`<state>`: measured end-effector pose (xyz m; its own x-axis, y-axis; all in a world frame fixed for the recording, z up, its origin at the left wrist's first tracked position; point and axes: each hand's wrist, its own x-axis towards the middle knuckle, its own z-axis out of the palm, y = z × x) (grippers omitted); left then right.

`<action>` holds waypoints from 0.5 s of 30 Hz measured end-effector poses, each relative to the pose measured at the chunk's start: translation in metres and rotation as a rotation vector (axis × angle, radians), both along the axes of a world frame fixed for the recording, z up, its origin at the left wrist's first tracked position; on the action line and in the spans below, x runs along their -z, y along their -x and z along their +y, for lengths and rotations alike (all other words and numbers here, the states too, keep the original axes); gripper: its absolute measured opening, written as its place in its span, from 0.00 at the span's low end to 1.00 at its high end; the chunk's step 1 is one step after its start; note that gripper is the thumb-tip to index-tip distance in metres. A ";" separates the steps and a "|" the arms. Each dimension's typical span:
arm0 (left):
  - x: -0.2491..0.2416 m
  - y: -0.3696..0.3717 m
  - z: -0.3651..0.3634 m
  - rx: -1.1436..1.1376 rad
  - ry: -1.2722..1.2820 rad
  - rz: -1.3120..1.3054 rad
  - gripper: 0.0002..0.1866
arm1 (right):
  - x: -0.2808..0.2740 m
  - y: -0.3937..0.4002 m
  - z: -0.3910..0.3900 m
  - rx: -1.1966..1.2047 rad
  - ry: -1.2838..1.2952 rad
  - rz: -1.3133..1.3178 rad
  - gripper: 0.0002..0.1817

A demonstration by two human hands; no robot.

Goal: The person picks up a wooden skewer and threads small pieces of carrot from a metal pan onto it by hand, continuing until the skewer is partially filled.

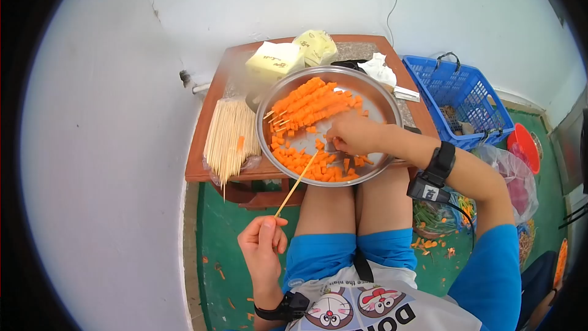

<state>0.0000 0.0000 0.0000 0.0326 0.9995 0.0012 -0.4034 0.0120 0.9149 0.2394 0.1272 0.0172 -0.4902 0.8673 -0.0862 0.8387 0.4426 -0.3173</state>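
My left hand [263, 240] is closed around the lower end of a bamboo skewer [297, 185], which slants up over the rim of a metal bowl [392, 116]. An orange carrot piece [319, 144] shows at the skewer's upper tip; whether it is threaded on cannot be made out. Inside the bowl, my right hand [352, 135] reaches down with curled fingers beside loose carrot cubes [300, 162]. What its fingertips hold, if anything, is hidden. Several filled carrot skewers [312, 103] lie together at the bowl's far side.
A heap of bare bamboo skewers [229, 138] lies left of the bowl on the wooden table [199, 156]. Behind stand yellow tissue packs [275, 60]. On the right floor are a blue basket [456, 98], a red basin [525, 147] and plastic bags [508, 178].
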 end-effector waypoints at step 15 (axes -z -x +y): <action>0.002 -0.016 0.002 0.028 0.052 0.055 0.11 | -0.032 0.005 -0.099 0.362 0.230 1.203 0.11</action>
